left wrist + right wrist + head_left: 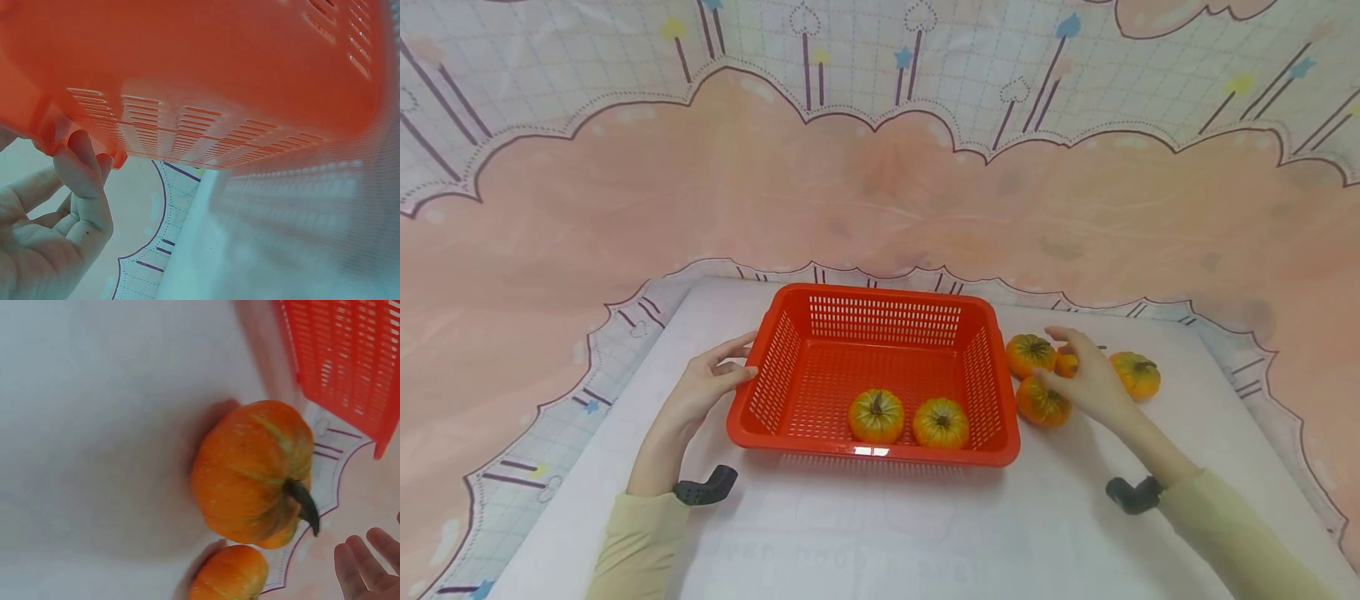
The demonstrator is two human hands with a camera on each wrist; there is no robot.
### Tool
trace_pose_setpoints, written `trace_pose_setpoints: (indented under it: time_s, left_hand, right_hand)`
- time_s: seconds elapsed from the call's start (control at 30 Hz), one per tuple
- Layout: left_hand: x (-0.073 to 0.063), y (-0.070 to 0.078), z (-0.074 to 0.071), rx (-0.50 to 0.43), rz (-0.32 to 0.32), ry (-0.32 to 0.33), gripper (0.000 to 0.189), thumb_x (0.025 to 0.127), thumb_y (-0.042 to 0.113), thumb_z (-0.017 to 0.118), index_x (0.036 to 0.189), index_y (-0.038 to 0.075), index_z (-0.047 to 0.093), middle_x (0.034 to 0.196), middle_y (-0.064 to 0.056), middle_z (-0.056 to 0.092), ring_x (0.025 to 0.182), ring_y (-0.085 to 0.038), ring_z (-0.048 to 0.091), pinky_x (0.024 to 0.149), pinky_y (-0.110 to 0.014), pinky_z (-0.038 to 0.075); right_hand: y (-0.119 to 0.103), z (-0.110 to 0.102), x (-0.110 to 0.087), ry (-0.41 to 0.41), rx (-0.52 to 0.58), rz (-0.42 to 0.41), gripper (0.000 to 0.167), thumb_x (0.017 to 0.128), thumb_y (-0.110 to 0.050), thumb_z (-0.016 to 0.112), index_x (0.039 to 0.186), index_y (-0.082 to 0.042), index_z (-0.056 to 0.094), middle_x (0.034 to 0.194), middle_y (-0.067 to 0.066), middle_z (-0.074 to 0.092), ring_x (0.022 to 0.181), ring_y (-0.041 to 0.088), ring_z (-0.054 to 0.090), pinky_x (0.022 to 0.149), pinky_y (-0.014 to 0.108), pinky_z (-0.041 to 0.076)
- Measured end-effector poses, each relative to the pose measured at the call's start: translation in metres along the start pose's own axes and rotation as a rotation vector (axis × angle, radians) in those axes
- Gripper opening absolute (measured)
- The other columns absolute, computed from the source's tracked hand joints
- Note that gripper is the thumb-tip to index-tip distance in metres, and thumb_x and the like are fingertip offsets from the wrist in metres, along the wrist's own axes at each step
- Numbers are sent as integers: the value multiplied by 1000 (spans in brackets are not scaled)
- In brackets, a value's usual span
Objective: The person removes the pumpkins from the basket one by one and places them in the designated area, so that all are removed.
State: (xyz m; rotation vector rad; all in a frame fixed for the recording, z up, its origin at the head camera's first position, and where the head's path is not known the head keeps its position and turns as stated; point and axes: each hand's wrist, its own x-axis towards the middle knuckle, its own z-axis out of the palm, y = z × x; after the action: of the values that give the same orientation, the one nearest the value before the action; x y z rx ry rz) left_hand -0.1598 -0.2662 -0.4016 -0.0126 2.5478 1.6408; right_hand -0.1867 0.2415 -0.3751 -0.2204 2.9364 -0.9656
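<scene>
A red plastic basket (820,445) with slotted walls stands on the table. Two orange-and-green small pumpkins lie inside near its front wall, one to the left (876,417) and one to the right (942,423). At the basket's left rim my left hand (703,379) grips the edge, its fingers curled at the rim in the left wrist view. My right hand (1093,383) hovers over the pumpkins right of the basket, fingers spread and holding nothing. Nearest to it are a front pumpkin (1043,404) and a back pumpkin (1028,356); another (1066,363) is partly hidden by the hand.
One more pumpkin (1138,375) lies farther right, beyond my right hand. The white table (820,533) meets a patterned pink and white cloth (880,192) at the back and sides. A black wrist device (707,487) is on each arm.
</scene>
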Motion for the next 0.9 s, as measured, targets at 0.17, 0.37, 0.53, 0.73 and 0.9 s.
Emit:
trace_pose_setpoints:
  time_s: [0.17,0.37,0.53,0.73,0.9]
  left_hand:
    - [0,0,-1,-2,6,-1,64,93,29,60,150,17,33,136,-17,45,87,-1,61,93,-31,47]
    - [1,0,-1,-9,12,-5,63,94,27,60,150,17,33,136,-17,45,86,0,61,92,-30,46]
    - [2,-1,-1,-14,17,-7,63,94,25,60,150,16,34,135,-18,45,85,-1,61,89,-26,46]
    - [3,-1,-1,-12,5,-8,62,94,24,60,150,16,34,135,-19,45,85,-1,60,88,-26,46]
    - [2,-1,-1,-10,6,-3,63,94,25,60,150,16,34,136,-19,45,85,0,60,88,-25,46]
  right_hand:
    - [-10,-3,3,12,3,-33,71,90,-34,64,148,-10,31,147,23,36,128,44,41,95,63,44]
    - [-22,-6,7,26,4,-58,70,90,-35,65,147,-13,33,144,20,41,125,41,43,94,60,45]
    - [-28,-7,9,12,15,-58,71,89,-36,66,148,-15,32,146,19,39,127,40,43,95,60,45]
    - [-39,-8,11,0,10,-74,72,89,-34,66,149,-16,32,146,18,40,128,39,43,96,60,45]
    - [-49,-9,15,16,-11,-119,70,88,-36,67,147,-15,35,147,15,41,127,37,45,96,57,46]
